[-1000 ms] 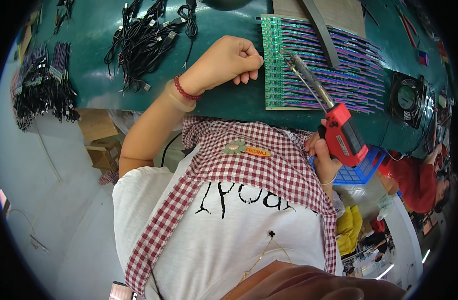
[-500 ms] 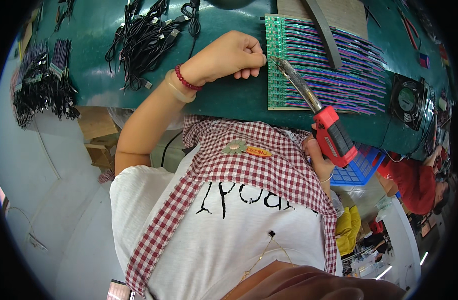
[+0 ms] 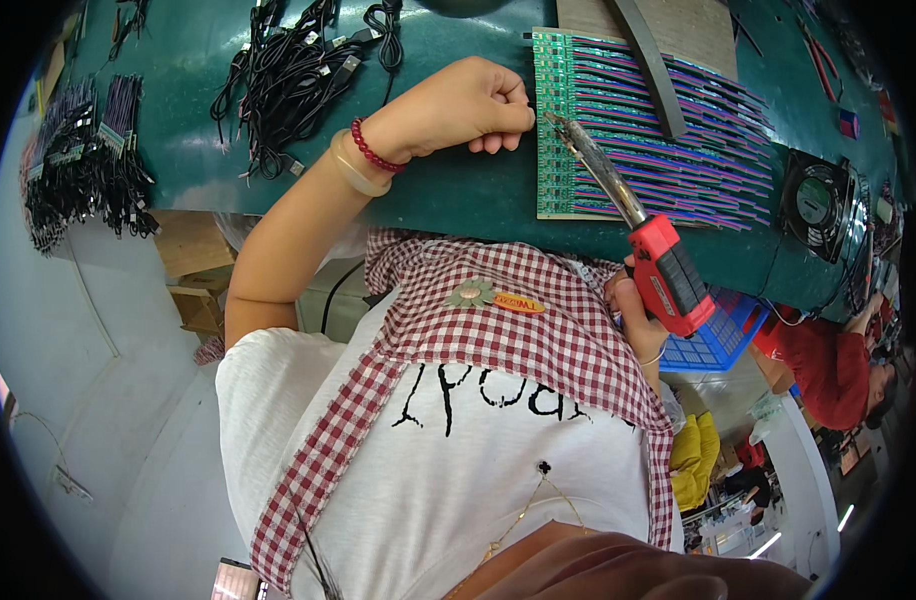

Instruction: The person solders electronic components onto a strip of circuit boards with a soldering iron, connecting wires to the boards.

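My left hand (image 3: 475,105) is closed in a pinch at the left edge of a green circuit board panel (image 3: 552,180). Whatever its fingers may hold is too small or hidden to make out. A red-and-black soldering iron (image 3: 670,275) is gripped in my right hand (image 3: 636,315), which shows only partly behind the handle. The iron slants up and left, its tip over the upper part of the panel, close to my left fingertips. From the panel's row of small boards, several dark, blue and pink wires (image 3: 668,160) run off to the right.
A grey bar (image 3: 650,70) lies across the wires. Black USB cables (image 3: 303,85) are heaped left of my hand, with more wired bundles (image 3: 88,170) at the table's far left. A small fan (image 3: 816,203) stands right; below it are a blue basket (image 3: 713,335) and another person in red (image 3: 828,375).
My left hand and forearm have shifted very slightly upward. The soldering iron and my right hand stay almost where they were.
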A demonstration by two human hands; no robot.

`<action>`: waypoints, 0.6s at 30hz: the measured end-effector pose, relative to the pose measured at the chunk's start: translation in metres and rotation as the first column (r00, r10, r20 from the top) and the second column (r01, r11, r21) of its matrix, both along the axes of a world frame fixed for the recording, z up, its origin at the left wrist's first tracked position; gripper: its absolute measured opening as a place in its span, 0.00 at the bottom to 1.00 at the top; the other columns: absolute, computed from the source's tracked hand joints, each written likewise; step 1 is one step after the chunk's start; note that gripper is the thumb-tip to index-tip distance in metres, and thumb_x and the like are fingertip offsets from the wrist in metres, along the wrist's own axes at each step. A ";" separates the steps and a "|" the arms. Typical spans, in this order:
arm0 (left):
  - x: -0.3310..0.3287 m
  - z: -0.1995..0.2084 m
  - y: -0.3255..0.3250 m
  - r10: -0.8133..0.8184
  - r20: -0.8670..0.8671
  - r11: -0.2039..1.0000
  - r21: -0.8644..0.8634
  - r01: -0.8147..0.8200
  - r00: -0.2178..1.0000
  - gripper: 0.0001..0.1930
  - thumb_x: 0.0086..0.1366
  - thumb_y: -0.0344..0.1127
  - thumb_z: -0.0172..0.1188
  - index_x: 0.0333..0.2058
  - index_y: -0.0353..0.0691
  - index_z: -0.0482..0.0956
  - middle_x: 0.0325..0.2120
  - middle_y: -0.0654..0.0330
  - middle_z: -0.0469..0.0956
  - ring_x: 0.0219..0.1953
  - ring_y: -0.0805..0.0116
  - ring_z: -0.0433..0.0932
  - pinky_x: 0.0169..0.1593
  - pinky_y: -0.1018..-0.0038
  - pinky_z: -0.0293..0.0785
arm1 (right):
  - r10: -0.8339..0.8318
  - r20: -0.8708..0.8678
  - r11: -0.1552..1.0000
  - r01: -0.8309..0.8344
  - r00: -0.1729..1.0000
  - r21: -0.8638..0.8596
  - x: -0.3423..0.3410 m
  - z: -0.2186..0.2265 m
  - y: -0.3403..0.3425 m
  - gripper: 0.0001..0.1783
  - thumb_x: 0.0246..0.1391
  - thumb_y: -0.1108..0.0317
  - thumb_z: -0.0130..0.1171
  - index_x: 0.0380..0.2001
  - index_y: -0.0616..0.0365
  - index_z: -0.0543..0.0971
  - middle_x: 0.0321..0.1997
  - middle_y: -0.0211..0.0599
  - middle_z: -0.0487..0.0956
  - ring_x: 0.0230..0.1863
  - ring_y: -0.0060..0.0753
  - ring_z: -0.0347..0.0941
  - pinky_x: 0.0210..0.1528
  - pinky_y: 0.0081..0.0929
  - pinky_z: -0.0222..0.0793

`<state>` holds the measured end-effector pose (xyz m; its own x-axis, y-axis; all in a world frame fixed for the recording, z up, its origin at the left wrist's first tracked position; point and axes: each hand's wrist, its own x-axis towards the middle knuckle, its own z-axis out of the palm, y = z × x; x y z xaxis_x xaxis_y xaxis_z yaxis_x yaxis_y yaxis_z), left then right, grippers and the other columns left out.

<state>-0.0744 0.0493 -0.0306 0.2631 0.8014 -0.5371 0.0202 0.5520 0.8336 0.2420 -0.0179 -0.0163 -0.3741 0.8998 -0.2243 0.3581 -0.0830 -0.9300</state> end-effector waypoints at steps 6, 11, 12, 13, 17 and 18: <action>0.002 -0.001 0.000 0.015 -0.006 1.000 -0.002 -0.015 1.000 0.08 0.57 0.33 0.56 0.21 0.38 0.72 0.15 0.66 0.72 0.14 0.84 0.66 0.18 0.87 0.62 | 0.048 0.041 0.998 -0.049 0.998 0.028 0.000 0.000 0.002 0.12 0.50 0.79 0.52 0.40 0.66 0.69 0.22 0.35 0.72 0.22 0.22 0.66 0.26 0.20 0.63; 0.001 -0.002 -0.001 0.016 -0.014 1.000 -0.001 -0.016 1.000 0.08 0.57 0.33 0.56 0.21 0.38 0.72 0.15 0.66 0.72 0.14 0.84 0.66 0.17 0.87 0.62 | 0.013 -0.010 0.998 -0.013 1.000 -0.064 0.006 -0.001 -0.002 0.14 0.46 0.77 0.61 0.39 0.61 0.76 0.31 0.29 0.76 0.31 0.21 0.70 0.35 0.22 0.67; 0.001 -0.002 -0.001 0.013 -0.017 1.000 0.003 -0.013 1.000 0.08 0.57 0.33 0.56 0.21 0.38 0.71 0.15 0.66 0.72 0.14 0.84 0.66 0.17 0.87 0.62 | -0.021 -0.023 0.996 0.019 1.000 -0.086 0.006 -0.002 -0.003 0.14 0.46 0.77 0.61 0.39 0.62 0.76 0.31 0.29 0.76 0.31 0.21 0.70 0.35 0.22 0.67; 0.001 -0.002 -0.001 0.013 -0.017 1.000 0.003 -0.013 1.000 0.08 0.57 0.33 0.56 0.21 0.38 0.71 0.15 0.66 0.72 0.14 0.84 0.66 0.17 0.87 0.62 | -0.055 -0.037 0.993 0.051 0.998 -0.107 0.006 -0.002 -0.004 0.13 0.46 0.77 0.61 0.38 0.62 0.76 0.31 0.30 0.76 0.31 0.21 0.70 0.35 0.22 0.67; 0.001 -0.001 -0.001 0.007 -0.021 1.000 0.001 -0.007 1.000 0.08 0.56 0.33 0.56 0.21 0.38 0.71 0.15 0.66 0.72 0.14 0.84 0.66 0.17 0.87 0.62 | -0.028 -0.001 1.000 0.028 1.000 0.007 -0.007 0.010 0.000 0.16 0.49 0.78 0.51 0.44 0.69 0.68 0.19 0.35 0.71 0.19 0.22 0.64 0.25 0.20 0.62; 0.001 -0.001 0.000 0.004 -0.020 1.000 -0.005 -0.005 1.000 0.08 0.56 0.33 0.56 0.21 0.38 0.71 0.15 0.66 0.72 0.14 0.84 0.66 0.17 0.87 0.62 | -0.051 -0.045 0.998 0.050 0.998 -0.026 -0.009 0.011 0.002 0.18 0.49 0.79 0.51 0.46 0.70 0.67 0.19 0.35 0.71 0.19 0.22 0.64 0.25 0.20 0.62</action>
<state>-0.0734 0.0494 -0.0312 0.2487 0.8001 -0.5459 0.0343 0.5560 0.8305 0.2332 -0.0158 -0.0048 -0.3383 0.9123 -0.2307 0.3105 -0.1232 -0.9426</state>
